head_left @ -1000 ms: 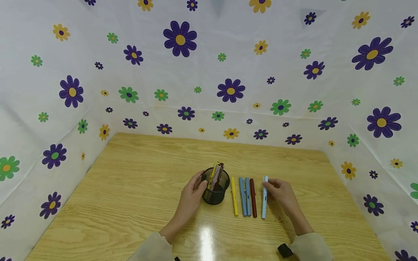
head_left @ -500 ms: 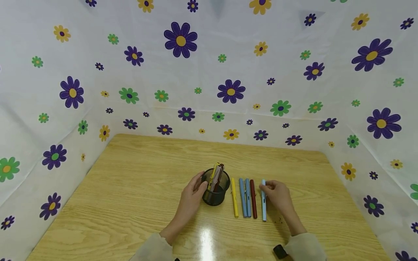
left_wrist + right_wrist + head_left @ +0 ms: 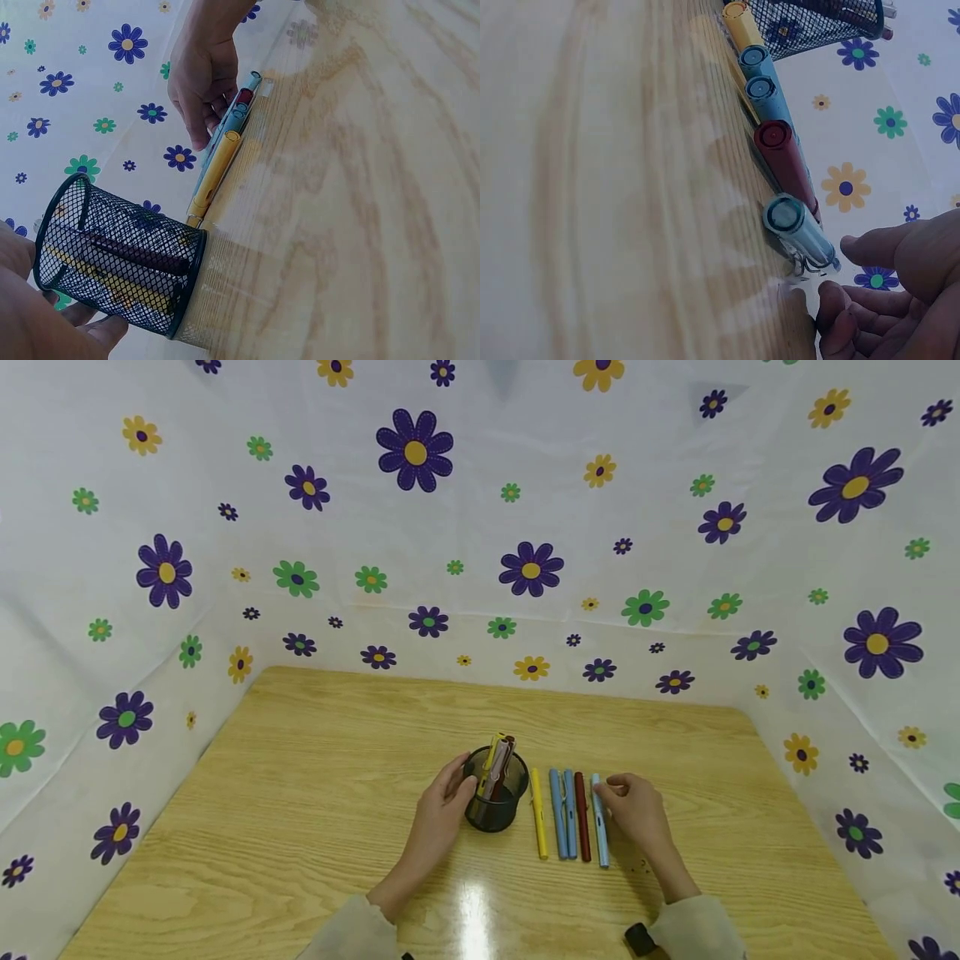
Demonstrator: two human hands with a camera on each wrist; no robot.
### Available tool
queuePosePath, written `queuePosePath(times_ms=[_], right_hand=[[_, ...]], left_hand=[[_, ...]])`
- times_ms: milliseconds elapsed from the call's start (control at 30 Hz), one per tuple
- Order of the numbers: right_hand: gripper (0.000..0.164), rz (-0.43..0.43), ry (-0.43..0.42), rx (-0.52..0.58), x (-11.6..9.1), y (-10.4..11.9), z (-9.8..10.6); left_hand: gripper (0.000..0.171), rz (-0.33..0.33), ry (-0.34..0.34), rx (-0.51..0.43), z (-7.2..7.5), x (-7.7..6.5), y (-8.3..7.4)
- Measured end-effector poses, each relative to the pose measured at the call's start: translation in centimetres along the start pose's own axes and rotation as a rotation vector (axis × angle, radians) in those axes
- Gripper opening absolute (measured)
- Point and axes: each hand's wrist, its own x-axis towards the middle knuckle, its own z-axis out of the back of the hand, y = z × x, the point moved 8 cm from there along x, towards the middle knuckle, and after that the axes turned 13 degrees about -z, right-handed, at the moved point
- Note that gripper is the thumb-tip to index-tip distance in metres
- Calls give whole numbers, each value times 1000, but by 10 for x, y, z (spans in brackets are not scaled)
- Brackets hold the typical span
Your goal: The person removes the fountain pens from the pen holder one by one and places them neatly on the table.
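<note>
My left hand (image 3: 441, 803) holds a black mesh pen cup (image 3: 491, 814) by its left side, fingers and thumb curled round it. Inside stand several pens (image 3: 497, 768), yellow, greyish-pink and dark red. To the cup's right lie a yellow pen (image 3: 539, 818), two blue pens (image 3: 558, 818) side by side and a dark red pen (image 3: 582, 818). A light blue pen (image 3: 601, 827) ends this row, slightly slanted, its clip showing in the right wrist view. Beside its far end is my right hand (image 3: 637, 810); thumb (image 3: 877, 247) and fingers stand apart, with a small gap to the pen.
The wooden table (image 3: 315, 777) carries the cup and the row of pens. White cloth (image 3: 480, 527) printed with flowers encloses it at the back and both sides. A few dark specks (image 3: 641, 866) lie near my right wrist. Light glares on the table's front (image 3: 474, 918).
My right hand has moved left, bringing the light blue pen nearer the dark red one. The pen has turned to a slight slant, and the fingers have come off it. My left hand stays put.
</note>
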Motion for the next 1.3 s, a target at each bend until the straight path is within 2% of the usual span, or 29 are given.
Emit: queuePosePath(times_ms=[267,500,900,1300], right_hand=[[39,-9,-19,35,-2,3,3],[33,25,-38,87,-4,13,7],[32,47,60,285,-10,41,-7],[29,116,131,347,-19,75,-25]], left_hand=[[52,9,4,1,0,0,0],[52,4,4,10,0,0,0],[51,9,3,9,0,0,2],[52,5,1,27,0,1,5]])
